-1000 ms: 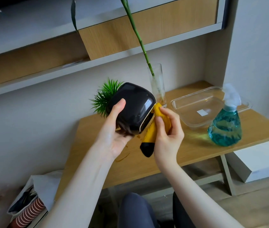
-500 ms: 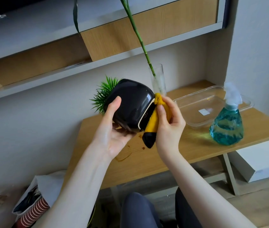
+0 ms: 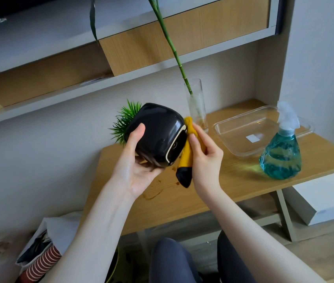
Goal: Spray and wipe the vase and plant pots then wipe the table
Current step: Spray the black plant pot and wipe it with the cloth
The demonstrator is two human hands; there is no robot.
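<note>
The yellow cloth (image 3: 188, 148) is pinched in the right hand (image 3: 207, 160) and pressed against the base of the black plant pot (image 3: 158, 135), which is gripped on its side in the left hand (image 3: 135, 160) above the table (image 3: 233, 180). One pot is judged to be mid-wipe. The glass vase (image 3: 196, 107) stands just beyond; the spray bottle (image 3: 282, 152) sits far right. Brown stains (image 3: 154, 193) remain, so the table wipe appears outstanding.
</note>
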